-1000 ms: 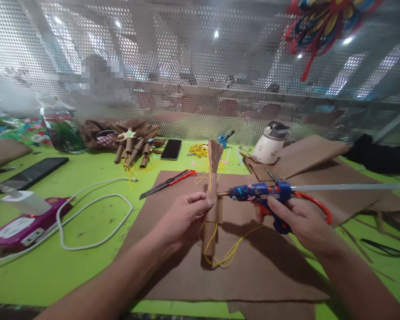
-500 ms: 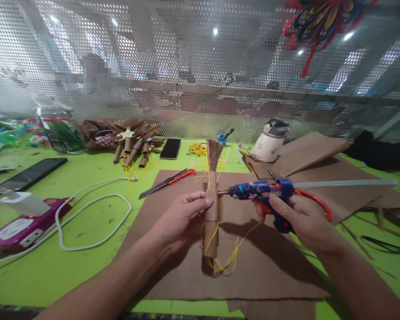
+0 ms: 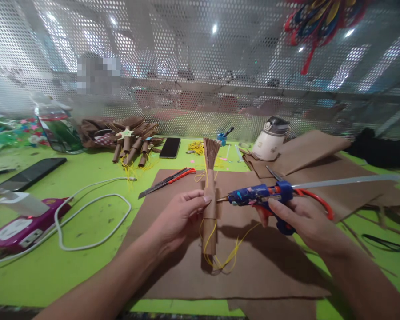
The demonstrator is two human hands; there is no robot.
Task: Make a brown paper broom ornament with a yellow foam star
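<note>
A brown paper tube [image 3: 209, 238] with a pleated, fanned top [image 3: 212, 151] stands out between two bare hands, its middle pinched between the thumb and fingers of the left hand [image 3: 183, 213], while the right hand [image 3: 305, 218] closes around the handle of a blue glue gun [image 3: 253, 194]. Over the past half second the gun's front end has dipped, bringing its nozzle [image 3: 222, 199] a little lower along the tube's right edge, which suggests glue is being worked down that side; whether the tip touches the paper, or the trigger is pressed, cannot be told. The tube lies just right of the left fingertips and well to the left of the right hand, its fan pointing away from the person. Yellow string [image 3: 234, 255] loops from its lower end above a brown paper sheet [image 3: 173, 275], where a utility knife [image 3: 168, 181] lies near the far left corner. Farther out on the green surface [image 3: 96, 275] are a phone [image 3: 170, 148], a cluster of similar paper tubes [image 3: 131, 150] and, at left, a purple power strip [image 3: 30, 224] beside a white cable [image 3: 60, 238]. Behind them rises a perforated screen [image 3: 193, 111].
</note>
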